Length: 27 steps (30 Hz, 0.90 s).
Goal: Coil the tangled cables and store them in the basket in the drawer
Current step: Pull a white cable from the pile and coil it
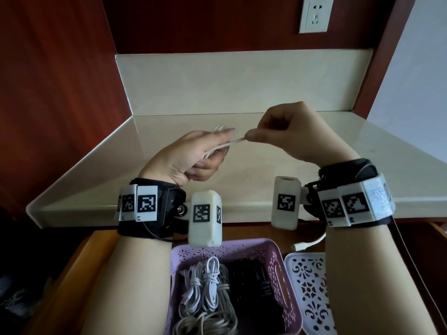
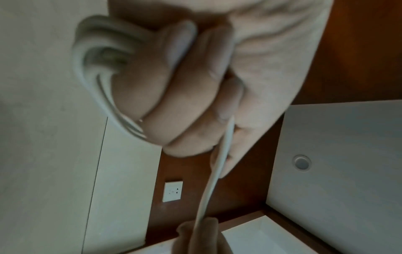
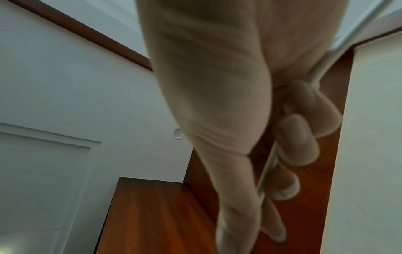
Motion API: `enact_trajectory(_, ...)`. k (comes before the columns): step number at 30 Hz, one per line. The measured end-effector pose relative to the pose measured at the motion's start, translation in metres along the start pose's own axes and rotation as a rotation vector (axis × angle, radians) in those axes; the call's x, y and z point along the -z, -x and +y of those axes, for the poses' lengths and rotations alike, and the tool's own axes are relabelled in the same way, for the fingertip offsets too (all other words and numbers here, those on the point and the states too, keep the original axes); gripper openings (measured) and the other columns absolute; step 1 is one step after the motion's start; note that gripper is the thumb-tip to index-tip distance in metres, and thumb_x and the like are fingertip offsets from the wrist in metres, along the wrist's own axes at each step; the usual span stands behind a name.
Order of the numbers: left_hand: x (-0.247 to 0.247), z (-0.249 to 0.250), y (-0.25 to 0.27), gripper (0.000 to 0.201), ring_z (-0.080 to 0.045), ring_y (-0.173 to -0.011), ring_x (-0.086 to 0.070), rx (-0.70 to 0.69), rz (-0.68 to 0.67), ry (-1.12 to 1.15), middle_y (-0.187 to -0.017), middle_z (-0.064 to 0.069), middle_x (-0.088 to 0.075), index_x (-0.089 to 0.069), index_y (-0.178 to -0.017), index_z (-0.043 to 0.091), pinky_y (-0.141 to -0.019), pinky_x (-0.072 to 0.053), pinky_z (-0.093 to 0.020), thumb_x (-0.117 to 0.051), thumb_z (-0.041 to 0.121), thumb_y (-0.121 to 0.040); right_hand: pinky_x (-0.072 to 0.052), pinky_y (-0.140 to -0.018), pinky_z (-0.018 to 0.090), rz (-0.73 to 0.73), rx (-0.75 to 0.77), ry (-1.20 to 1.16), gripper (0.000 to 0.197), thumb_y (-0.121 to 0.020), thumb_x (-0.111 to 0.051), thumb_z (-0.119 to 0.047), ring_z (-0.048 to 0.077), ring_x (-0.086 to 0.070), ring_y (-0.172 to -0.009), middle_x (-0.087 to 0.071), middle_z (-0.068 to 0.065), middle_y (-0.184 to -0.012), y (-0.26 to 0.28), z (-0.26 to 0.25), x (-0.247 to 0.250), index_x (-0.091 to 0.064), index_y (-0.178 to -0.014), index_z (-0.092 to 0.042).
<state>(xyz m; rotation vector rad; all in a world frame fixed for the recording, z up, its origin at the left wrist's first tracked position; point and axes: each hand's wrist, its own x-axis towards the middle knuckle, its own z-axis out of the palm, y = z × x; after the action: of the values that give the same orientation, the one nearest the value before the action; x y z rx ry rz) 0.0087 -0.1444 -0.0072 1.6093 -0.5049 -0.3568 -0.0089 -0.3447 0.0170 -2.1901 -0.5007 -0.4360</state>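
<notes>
Probably home: wood-panelled counter (image 1: 242, 180), wall socket (image 1: 315, 14).

A pale stone countertop (image 1: 242, 184) spans the alcove, its raised backsplash (image 1: 242, 83) meeting red-brown wood panels. Below its front edge an open wooden drawer (image 1: 72, 274) carries a lilac perforated basket (image 1: 278, 257) and, just right of it, a white perforated tray or lid (image 1: 312, 293), touching or nearly so; a white plug (image 1: 307, 244) lies behind it

White cable (image 1: 238, 140); lilac perforated basket (image 1: 275, 258); white coils (image 1: 205, 286) inside, dark bundle (image 1: 254, 281), maybe black.
</notes>
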Motion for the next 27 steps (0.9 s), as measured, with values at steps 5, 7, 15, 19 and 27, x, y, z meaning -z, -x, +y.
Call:
enact_trajectory(5, 0.002, 0.003, 0.000, 0.050, -0.007, -0.027, -0.012, -0.014, 0.101, -0.093, -0.038, 0.003, -0.021, -0.039, -0.068, 0.011, -0.036, -0.014, -0.010, -0.056, 0.054, -0.087, -0.029, -0.046, 0.011, 0.084, 0.042, 0.049, 0.020, -0.079, -0.073, -0.031, 0.004, -0.038, -0.048, -0.057, -0.002, -0.064, -0.001, 0.001, 0.006, -0.071, -0.078, -0.011)
enact_trajectory(7, -0.001, 0.004, 0.006, 0.053, -0.005, -0.028, -0.014, 0.026, -0.071, -0.139, -0.039, 0.004, -0.025, -0.042, -0.079, 0.009, -0.034, -0.015, -0.008, -0.062, 0.058, -0.077, -0.031, -0.053, 0.009, 0.183, 0.183, 0.082, 0.019, -0.078, -0.075, -0.032, 0.000, -0.043, -0.054, -0.055, -0.008, -0.064, -0.001, -0.004, 0.007, -0.070, -0.076, -0.014)
enact_trajectory(15, 0.004, 0.009, 0.010, 0.029, -0.001, -0.026, -0.009, 0.076, -0.143, 0.078, -0.034, 0.002, -0.021, -0.043, -0.065, 0.013, -0.037, -0.017, -0.002, -0.051, 0.032, -0.086, -0.011, -0.078, 0.026, 0.166, 0.179, 0.598, 0.016, -0.088, -0.062, -0.033, 0.017, -0.040, -0.113, -0.062, -0.008, -0.112, -0.009, 0.006, -0.005, -0.071, -0.101, -0.031)
enact_trajectory(19, 0.008, 0.009, 0.010, 0.030, -0.003, -0.020, -0.011, 0.150, -0.122, 0.129, -0.030, 0.003, -0.022, -0.044, -0.056, 0.015, -0.036, -0.010, -0.002, -0.050, 0.031, -0.080, -0.016, -0.093, 0.026, -0.073, 0.292, 0.383, 0.051, -0.077, -0.053, -0.015, 0.013, -0.036, -0.124, -0.056, -0.011, -0.128, -0.005, -0.009, -0.018, -0.059, -0.126, -0.027)
enact_trajectory(27, 0.015, 0.005, 0.017, 0.048, -0.008, -0.025, -0.013, 0.054, -0.420, 0.381, -0.033, 0.005, -0.019, -0.027, -0.056, 0.018, -0.033, -0.011, -0.013, -0.074, 0.019, -0.067, -0.044, -0.077, 0.018, -0.217, 0.254, 0.029, 0.029, -0.083, -0.057, -0.004, 0.006, -0.057, -0.086, -0.064, -0.004, -0.094, -0.005, -0.013, -0.034, -0.057, -0.111, -0.013)
